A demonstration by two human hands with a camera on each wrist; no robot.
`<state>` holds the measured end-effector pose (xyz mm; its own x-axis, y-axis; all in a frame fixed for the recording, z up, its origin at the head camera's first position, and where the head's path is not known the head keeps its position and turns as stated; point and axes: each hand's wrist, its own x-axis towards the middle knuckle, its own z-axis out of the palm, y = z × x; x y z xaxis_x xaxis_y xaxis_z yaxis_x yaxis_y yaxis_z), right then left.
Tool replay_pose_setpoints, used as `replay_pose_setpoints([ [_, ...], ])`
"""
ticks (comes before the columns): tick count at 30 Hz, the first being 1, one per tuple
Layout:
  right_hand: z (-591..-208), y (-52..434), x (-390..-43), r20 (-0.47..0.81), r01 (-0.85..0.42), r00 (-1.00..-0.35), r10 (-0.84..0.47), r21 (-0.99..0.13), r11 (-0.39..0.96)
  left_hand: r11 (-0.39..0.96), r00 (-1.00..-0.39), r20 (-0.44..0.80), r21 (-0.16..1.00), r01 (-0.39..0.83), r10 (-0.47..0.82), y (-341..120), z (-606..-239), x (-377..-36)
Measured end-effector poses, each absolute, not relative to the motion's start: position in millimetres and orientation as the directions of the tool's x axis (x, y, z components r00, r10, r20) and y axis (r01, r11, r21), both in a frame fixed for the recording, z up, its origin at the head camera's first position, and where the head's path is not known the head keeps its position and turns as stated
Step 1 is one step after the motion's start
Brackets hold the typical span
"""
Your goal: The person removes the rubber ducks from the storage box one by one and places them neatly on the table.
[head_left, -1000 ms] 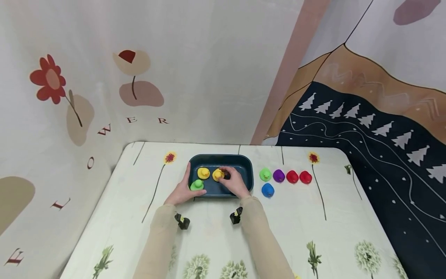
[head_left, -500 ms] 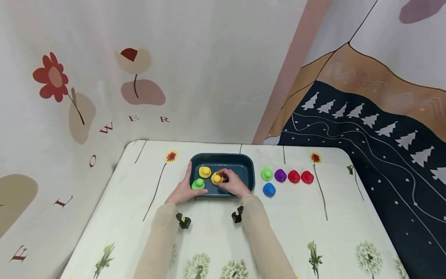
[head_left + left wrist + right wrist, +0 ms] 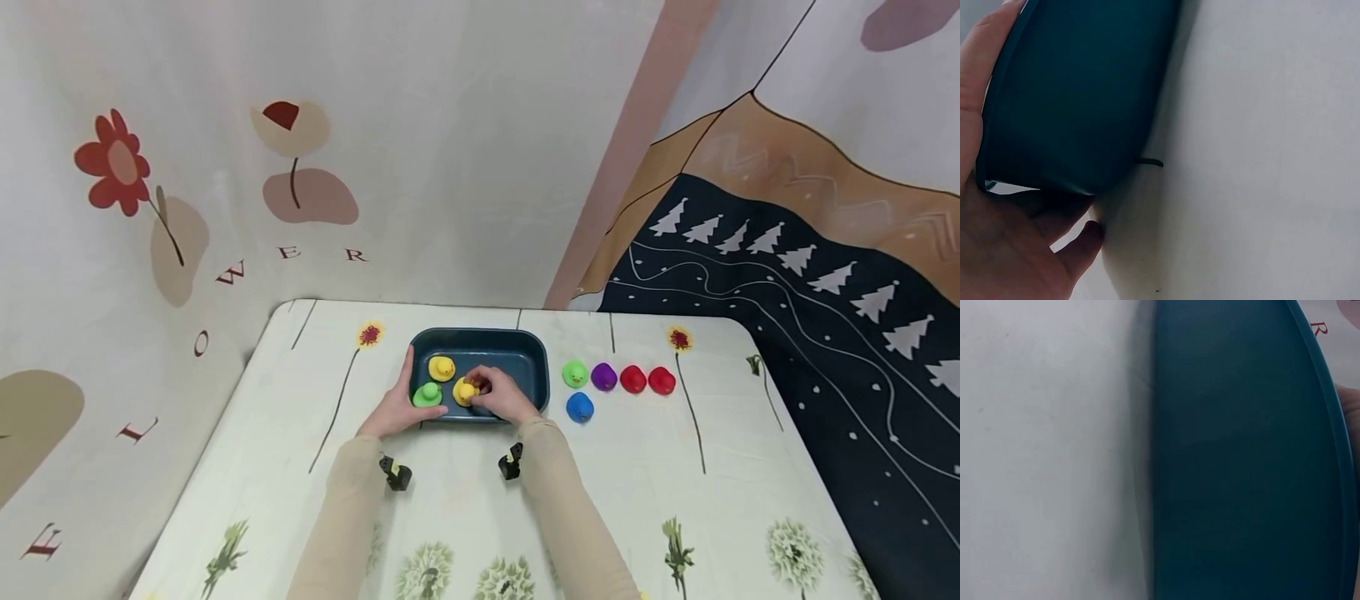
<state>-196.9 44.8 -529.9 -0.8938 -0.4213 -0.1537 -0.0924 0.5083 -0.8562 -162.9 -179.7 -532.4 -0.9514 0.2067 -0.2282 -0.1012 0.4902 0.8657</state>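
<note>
My left hand (image 3: 395, 407) grips the left front corner of a dark teal baking dish (image 3: 506, 350), its thumb along the front rim. In the left wrist view, fingers bend round the outer wall of the dish (image 3: 1079, 94). Inside the dish, my right hand (image 3: 507, 397) pinches a yellow rubber duck (image 3: 463, 392) near the front middle; its fingertips partly cover the duck. Another yellow duck (image 3: 441, 368) sits behind and to the left. A green duck (image 3: 427, 394) stands in the front left corner beside my left thumb. The right wrist view shows mostly the dish's outer wall (image 3: 1247, 450).
Right of the dish, a light green duck (image 3: 575, 374), a purple duck (image 3: 603, 377) and two red ducks, one nearer (image 3: 633, 380) and one farther right (image 3: 662, 381), form a row. A blue duck (image 3: 580, 407) lies in front. Patterned cloth covers the table (image 3: 450, 500).
My right hand has moved the pinched yellow duck slightly forward and left within the dish, towards me, away from level with the other yellow duck. My left hand keeps its grip on the dish.
</note>
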Motion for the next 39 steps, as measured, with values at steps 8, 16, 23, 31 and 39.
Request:
replay_pose_setpoints([
  [8, -530, 47, -196, -0.147, -0.08, -0.907, -0.396, -0.86, 0.503, 0.476, -0.943, -0.237, 0.873, -0.102, 0.233, -181, -529, -162],
  [16, -529, 49, -192, -0.087, -0.069, -0.947, -0.31, -0.886, 0.459, 0.503, -0.947, -0.241, 0.858, -0.106, 0.212, -180, -529, -161],
  [23, -525, 48, -185, -0.052, -0.093, -0.955, -0.292, -0.883, 0.461, 0.538, -0.953, -0.238, 0.837, -0.102, 0.189, -182, -532, -161],
  [31, -512, 52, -178, -0.008, -0.131, -0.959, -0.284, -0.874, 0.468, 0.538, -0.957, -0.234, 0.836, -0.108, 0.171, -180, -535, -161],
  [39, -505, 59, -173, 0.024, -0.158, -0.959, -0.283, -0.873, 0.462, 0.55, -0.955, -0.244, 0.827, -0.114, 0.17, -179, -530, -162],
])
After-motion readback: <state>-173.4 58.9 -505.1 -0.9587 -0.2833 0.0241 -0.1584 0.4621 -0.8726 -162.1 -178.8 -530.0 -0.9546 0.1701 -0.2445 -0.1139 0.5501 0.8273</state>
